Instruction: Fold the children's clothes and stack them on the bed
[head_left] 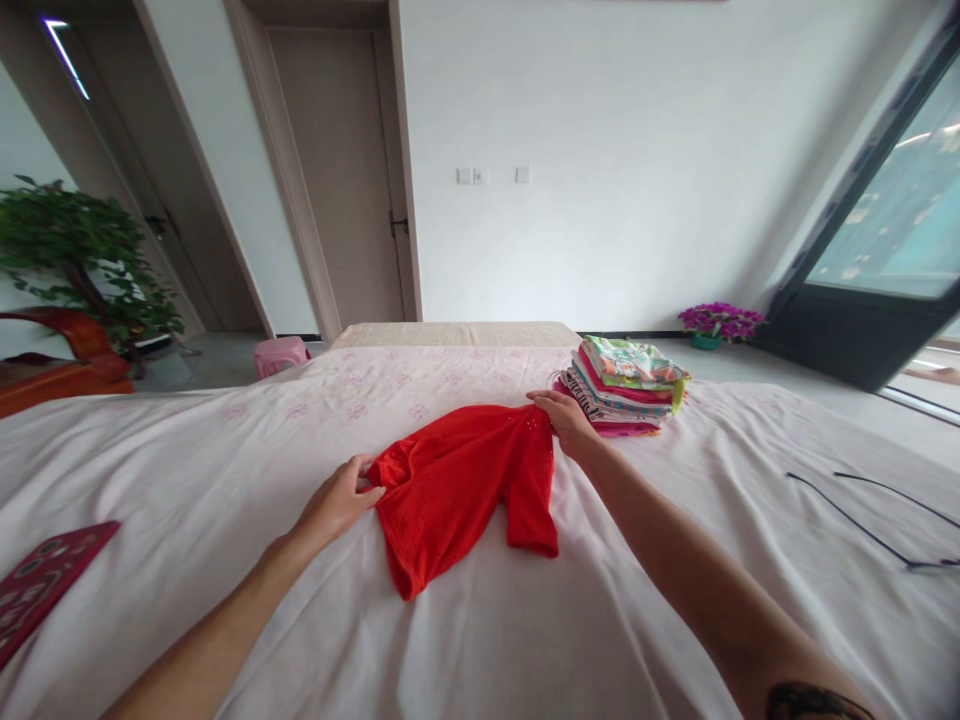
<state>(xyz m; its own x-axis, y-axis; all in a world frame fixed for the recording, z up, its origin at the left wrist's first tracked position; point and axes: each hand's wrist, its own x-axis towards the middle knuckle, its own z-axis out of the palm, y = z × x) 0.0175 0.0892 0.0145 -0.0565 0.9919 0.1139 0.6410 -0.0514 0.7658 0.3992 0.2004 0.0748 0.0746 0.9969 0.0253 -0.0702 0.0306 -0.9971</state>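
A red short-sleeved shirt (457,490) lies partly folded on the white sheet, one sleeve pointing toward me at its right. My left hand (341,500) pinches its left edge between thumb and fingers. At the upper right corner, near the neckline, my right hand (564,420) grips the cloth, with the fingertips partly hidden from me. Just beyond the right hand stands a stack of folded clothes (626,390) in mixed colours and prints.
The surface is covered by a pale sheet (225,480) with wrinkles. Eyeglasses (892,550) lie at the right; a dark red flat item (52,580) is at the left edge. Behind are a pink stool (280,355), a wooden armchair (67,355) and purple flowers (720,322).
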